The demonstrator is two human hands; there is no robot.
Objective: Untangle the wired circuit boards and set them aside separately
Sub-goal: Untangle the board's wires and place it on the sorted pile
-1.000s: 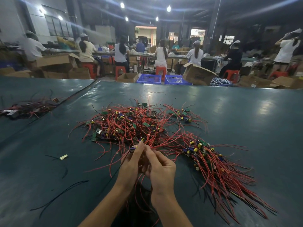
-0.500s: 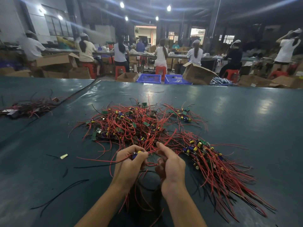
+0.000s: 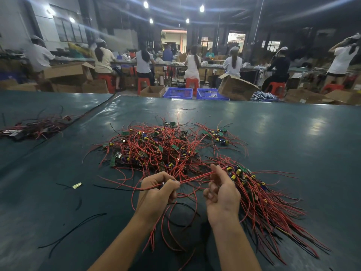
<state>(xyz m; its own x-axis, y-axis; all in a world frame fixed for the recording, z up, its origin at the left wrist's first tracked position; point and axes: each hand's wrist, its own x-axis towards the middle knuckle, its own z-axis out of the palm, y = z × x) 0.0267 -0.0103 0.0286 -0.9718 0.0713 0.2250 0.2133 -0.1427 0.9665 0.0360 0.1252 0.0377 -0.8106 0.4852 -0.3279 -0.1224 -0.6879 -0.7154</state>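
A single wide-angle view is taken from head height, aimed forward and down over the bench (image 3: 293, 145), close above the left grip (image 3: 156, 190) and right grip (image 3: 222, 192).

Near centre: left hand (image 3: 156, 189) grips red wires (image 3: 195, 178) stretched taut across to right hand (image 3: 222, 192), curled round them. Tangled pile (image 3: 162, 149) just beyond on worktop (image 3: 293, 133); straighter bundle (image 3: 263, 196) at right

We identify a factory assembly hall: capped workers (image 3: 192, 63) sit on red stools (image 3: 143, 83) along long benches (image 3: 125, 63), among cardboard boxes (image 3: 236, 88) and blue crates (image 3: 177, 92).
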